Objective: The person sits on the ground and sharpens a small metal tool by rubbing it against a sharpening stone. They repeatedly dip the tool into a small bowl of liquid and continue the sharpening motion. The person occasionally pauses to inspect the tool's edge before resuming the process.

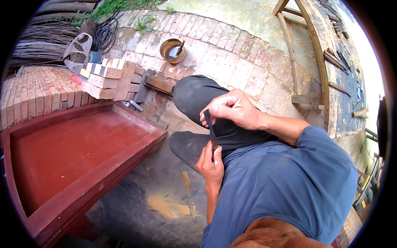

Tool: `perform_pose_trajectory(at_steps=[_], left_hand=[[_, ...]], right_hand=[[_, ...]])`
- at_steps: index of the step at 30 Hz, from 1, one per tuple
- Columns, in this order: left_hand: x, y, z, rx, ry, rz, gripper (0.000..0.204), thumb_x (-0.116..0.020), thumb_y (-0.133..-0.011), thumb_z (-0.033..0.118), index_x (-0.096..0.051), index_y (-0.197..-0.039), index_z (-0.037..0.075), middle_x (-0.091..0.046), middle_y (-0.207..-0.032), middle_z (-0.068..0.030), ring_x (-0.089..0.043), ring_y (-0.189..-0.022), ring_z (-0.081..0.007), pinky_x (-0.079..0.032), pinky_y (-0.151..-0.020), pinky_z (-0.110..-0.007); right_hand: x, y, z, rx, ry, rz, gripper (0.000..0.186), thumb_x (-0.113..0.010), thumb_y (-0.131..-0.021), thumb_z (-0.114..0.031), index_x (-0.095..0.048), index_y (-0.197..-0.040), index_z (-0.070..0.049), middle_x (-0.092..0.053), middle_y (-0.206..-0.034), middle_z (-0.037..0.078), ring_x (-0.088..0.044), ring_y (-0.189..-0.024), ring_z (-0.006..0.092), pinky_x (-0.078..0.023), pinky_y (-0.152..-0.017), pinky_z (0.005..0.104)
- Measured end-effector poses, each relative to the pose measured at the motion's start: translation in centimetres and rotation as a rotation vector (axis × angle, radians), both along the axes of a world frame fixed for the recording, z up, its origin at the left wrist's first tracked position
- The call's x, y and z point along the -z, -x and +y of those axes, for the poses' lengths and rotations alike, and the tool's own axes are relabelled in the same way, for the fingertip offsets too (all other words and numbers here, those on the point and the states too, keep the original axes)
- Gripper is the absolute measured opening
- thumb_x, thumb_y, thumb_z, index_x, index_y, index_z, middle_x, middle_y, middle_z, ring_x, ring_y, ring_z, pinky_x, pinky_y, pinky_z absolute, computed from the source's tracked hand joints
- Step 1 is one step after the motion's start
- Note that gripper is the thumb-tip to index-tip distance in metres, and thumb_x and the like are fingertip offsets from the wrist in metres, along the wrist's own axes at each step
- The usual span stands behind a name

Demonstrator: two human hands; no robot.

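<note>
My left hand is wrapped round the brown wooden handle of a chisel. Its dark, flat blade points up and away from me, above my dark trousers. At the blade's far end is my right hand, its fingers curled in against the tip; exactly where they touch the edge is hard to make out. Beyond my knees, a brown sharpening block lies beside stacked bricks. Farther off, a round bowl holds some liquid and a dark stick-like tool.
On the left stands a large red wooden frame with a recessed panel. Bricks are piled behind it. A workbench with several hand tools stands at the right, by wooden legs. Bundled sticks lie far left.
</note>
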State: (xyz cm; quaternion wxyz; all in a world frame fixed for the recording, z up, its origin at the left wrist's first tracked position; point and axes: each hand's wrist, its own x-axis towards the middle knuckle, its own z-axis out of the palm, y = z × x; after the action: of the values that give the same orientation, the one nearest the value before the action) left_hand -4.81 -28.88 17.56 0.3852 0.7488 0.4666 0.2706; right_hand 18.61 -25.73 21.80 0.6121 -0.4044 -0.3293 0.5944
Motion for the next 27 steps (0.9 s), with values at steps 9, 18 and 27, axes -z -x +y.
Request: perform_pose_trajectory(at_steps=[9,18,27], left_hand=[[0.0,-0.4,-0.1,-0.026,0.016,-0.009,0.03,-0.078,-0.092,-0.002,-0.074,-0.122,0.001,-0.074,-0.095,-0.0149,-0.072,-0.081,-0.0295,-0.057,-0.075,-0.038],[0.2,-0.4,-0.1,-0.043,0.027,0.001,0.029,-0.076,-0.096,0.0,-0.074,-0.125,-0.001,-0.076,-0.1,-0.0137,-0.073,-0.085,-0.0256,-0.057,-0.077,-0.036],[0.5,-0.2,0.4,-0.045,0.021,0.027,0.034,-0.076,-0.094,-0.002,-0.073,-0.128,0.002,-0.076,-0.101,-0.0145,-0.074,-0.088,-0.0304,-0.058,-0.079,-0.039]], right_hand=[[0.1,-0.1,0.1,-0.069,0.01,-0.061,0.013,-0.075,-0.1,-0.001,-0.081,-0.11,0.006,-0.083,-0.103,0.013,-0.078,-0.097,0.0159,-0.062,-0.089,0.0314],[-0.4,-0.6,-0.3,-0.059,-0.038,-0.123,0.013,-0.079,-0.098,-0.006,-0.082,-0.105,0.004,-0.083,-0.104,0.014,-0.079,-0.095,0.0163,-0.062,-0.087,0.0318],[0.0,-0.2,0.1,-0.049,-0.153,-0.207,0.012,-0.081,-0.097,-0.005,-0.083,-0.105,0.004,-0.083,-0.105,0.015,-0.079,-0.099,0.0174,-0.062,-0.092,0.033]])
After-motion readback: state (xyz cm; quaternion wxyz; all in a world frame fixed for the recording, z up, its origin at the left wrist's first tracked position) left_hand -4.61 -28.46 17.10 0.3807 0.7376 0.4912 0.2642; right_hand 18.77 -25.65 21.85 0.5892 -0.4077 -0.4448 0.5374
